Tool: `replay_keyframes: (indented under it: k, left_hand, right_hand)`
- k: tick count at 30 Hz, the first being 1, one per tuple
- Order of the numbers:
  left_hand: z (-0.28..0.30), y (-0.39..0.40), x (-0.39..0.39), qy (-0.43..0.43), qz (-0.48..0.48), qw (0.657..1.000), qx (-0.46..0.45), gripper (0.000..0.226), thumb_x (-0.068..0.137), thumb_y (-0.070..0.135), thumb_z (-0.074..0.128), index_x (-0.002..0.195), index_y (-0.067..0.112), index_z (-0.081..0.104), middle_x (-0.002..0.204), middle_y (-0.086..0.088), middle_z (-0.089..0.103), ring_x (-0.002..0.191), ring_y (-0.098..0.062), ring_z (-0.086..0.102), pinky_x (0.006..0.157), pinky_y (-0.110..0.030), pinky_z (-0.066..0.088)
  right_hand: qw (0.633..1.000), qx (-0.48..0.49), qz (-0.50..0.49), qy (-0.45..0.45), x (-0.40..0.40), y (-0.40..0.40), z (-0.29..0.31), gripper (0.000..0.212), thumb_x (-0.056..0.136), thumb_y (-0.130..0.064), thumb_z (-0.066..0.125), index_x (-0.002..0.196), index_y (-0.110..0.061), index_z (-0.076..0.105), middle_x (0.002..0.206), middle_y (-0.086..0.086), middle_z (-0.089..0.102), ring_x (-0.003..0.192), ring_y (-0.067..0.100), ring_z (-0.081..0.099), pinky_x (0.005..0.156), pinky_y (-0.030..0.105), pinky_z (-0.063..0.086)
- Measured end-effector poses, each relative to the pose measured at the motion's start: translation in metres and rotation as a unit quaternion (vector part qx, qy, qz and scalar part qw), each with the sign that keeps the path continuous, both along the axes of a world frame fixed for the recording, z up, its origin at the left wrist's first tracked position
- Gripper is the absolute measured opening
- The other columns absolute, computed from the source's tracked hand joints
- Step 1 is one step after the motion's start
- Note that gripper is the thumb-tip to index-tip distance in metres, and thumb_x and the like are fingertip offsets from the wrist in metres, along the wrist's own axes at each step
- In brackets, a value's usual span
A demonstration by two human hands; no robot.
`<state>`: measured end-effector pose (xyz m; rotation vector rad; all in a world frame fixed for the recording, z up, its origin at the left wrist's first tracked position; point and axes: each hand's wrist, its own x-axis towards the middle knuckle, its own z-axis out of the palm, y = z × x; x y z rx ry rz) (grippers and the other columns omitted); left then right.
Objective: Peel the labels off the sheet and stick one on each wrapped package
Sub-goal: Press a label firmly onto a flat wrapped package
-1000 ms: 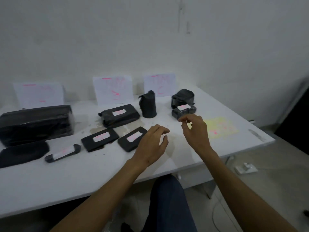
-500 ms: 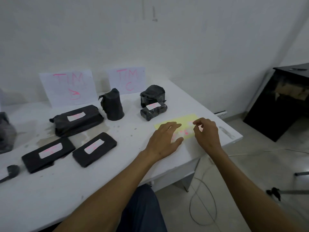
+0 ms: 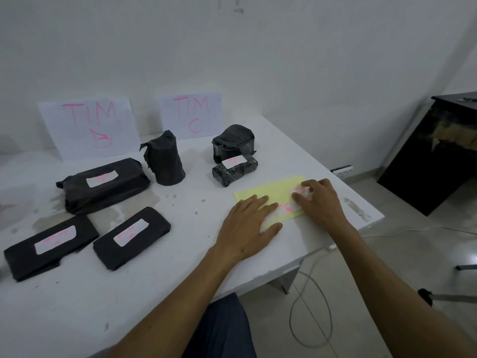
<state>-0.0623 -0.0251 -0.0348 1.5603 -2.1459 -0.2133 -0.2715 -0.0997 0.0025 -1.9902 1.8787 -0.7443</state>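
Note:
A yellow label sheet point(image 3: 271, 191) lies near the table's right front corner with white, pink-marked labels point(image 3: 285, 210) on it. My left hand point(image 3: 249, 226) presses flat on the sheet's near-left part. My right hand point(image 3: 318, 200) rests on the sheet's right end, fingertips curled onto a label there. Several black wrapped packages stand to the left: a small one point(image 3: 235, 170), a large one point(image 3: 103, 184) and two flat ones point(image 3: 131, 236) point(image 3: 51, 245) carry white labels. An upright package point(image 3: 165, 158) and a lumpy one point(image 3: 233, 142) show no label.
Two paper signs point(image 3: 90, 125) point(image 3: 192, 115) lean on the wall at the back. The white table point(image 3: 154, 280) ends just right of the sheet. A dark desk point(image 3: 438, 151) stands at the right and a cable point(image 3: 309, 319) lies on the floor.
The view swung right. Both hands moved from above the table's middle to the yellow sheet; the left now lies flat on it, and the right has its fingertips on a label.

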Motion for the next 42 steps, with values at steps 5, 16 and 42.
replay_keyframes:
  k: [5,16,42]
  left_hand:
    - [-0.001,0.0,0.0,0.009,0.0,1.0,0.008,0.058,0.096,0.063,0.036,0.15,0.039,0.036,0.16,0.014,0.027,0.15,-0.01,0.014,0.123,-0.037,0.014]
    - [-0.002,0.0,-0.001,0.022,0.009,1.0,-0.001,0.057,0.095,0.062,0.04,0.147,0.039,0.041,0.158,0.014,0.033,0.149,-0.01,0.019,0.122,-0.039,0.018]
    - [-0.002,0.0,-0.001,0.031,-0.002,0.999,-0.016,0.058,0.094,0.059,0.041,0.147,0.037,0.041,0.158,0.01,0.034,0.148,-0.011,0.021,0.122,-0.039,0.018]
  right_hand:
    - [1.0,-0.027,-0.004,-0.016,-0.005,-0.006,-0.002,0.021,0.097,-0.021,0.056,0.117,-0.019,0.06,0.116,0.011,0.05,0.088,0.021,0.051,0.083,0.027,0.036]
    - [0.998,-0.063,-0.009,-0.014,-0.006,-0.019,-0.005,0.006,0.094,-0.014,0.059,0.095,-0.02,0.061,0.107,0.002,0.05,0.084,0.019,0.05,0.079,0.029,0.037]
    - [0.977,-0.059,-0.055,-0.199,-0.011,-0.005,0.014,0.011,0.089,-0.03,0.067,0.091,-0.02,0.062,0.097,-0.009,0.067,0.074,0.017,0.061,0.066,0.027,0.046]
